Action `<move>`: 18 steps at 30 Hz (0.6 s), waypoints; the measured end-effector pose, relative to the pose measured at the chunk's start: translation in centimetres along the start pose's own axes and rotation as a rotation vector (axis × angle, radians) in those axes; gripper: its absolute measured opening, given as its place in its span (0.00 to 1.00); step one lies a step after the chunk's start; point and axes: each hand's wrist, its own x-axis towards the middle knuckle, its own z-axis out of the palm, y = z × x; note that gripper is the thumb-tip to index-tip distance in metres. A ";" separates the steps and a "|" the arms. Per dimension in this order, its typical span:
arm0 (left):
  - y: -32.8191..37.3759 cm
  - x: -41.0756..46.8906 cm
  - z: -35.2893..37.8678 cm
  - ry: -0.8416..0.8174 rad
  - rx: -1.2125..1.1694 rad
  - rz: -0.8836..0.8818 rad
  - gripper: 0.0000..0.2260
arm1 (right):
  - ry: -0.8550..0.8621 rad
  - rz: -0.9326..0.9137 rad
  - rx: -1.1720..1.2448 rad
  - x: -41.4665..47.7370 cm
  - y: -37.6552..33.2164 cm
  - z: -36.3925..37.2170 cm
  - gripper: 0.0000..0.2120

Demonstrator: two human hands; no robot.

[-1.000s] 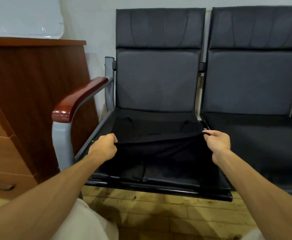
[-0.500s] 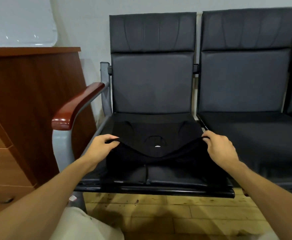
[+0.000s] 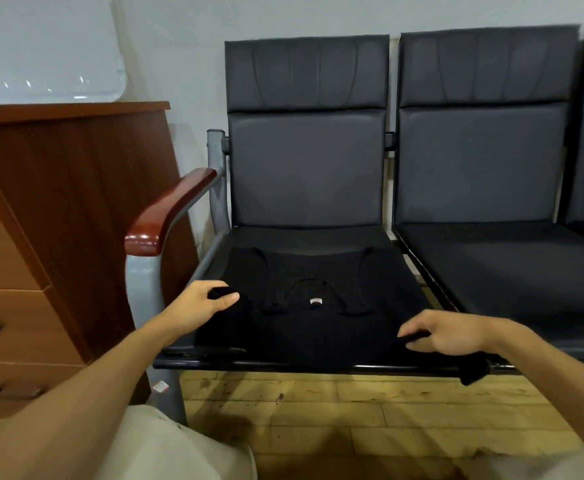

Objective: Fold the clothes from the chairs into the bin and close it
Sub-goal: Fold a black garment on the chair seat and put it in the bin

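Where a second before the two hands had held a fold of the black shirt (image 3: 318, 327) stretched taut and lifted across the seat, the cloth now lay slack and nearly flat on the left chair (image 3: 304, 181). Its neckline faced up, with a small white label (image 3: 315, 300) showing at the collar, which the raised fold had hidden. The right hand (image 3: 451, 332) had dropped away from the middle of the seat's right edge and come down to the front right corner. The left hand (image 3: 202, 304) had kept to the left edge, beside the grey post under the wooden armrest (image 3: 169, 213).

The left hand was closed narrowly. Its thumb and curled fingers pinched a small bunch of the shirt's left side, just off the seat. The right hand's fingers were bent too, nipping a dark strip of the shirt's right side low against the cushion, knuckles up. Below that wrist a loose end of the cloth hung over the front rail of the seat, above the wooden floor (image 3: 352, 410).

The second chair (image 3: 480, 161) stood joined on the right, its seat touching none of the shirt apart from that trailing corner near the gap. A brown cabinet (image 3: 76, 209) with drawers stood on the left, close against the armrest.
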 end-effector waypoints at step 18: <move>1.7 9.8 -0.8 0.491 0.081 -0.099 0.13 | 0.467 0.281 -0.518 8.3 -1.2 -7.4 0.14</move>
